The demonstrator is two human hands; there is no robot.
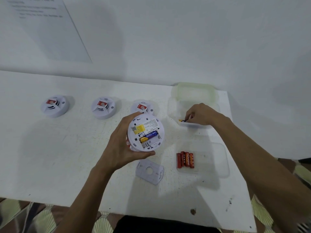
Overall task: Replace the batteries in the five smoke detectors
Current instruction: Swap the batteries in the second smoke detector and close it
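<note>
The detector [146, 132] is light, stiff plastic w/ a smooth rim — easy to hold one-handed round the edge, but prob. slippery, & the small contacts inside look bendable, so fingers are best kept off them. The left hand [121, 147] grips it that way, thumb under the near edge & fingers over the far side, back face up, above the tabletop [67, 148]. Its bay is open: one blue-and-yellow battery [149, 136] sits in it, & the slot beside it looks empty. The right hand [201, 114] is well apart, off to the right, reaching into a clear box [198, 126] & pinching a loose battery [182, 120] near its end — small, hard, apt to roll, so best taken by the middle. Four red batteries [185, 159] lie in a clear tray [218, 158] nearer the body, w/ the cover plate [149, 171] flat on the tabletop just below the detector. Three other detectors [103, 107] stand in a row behind; a fifth isn't in view.
</note>
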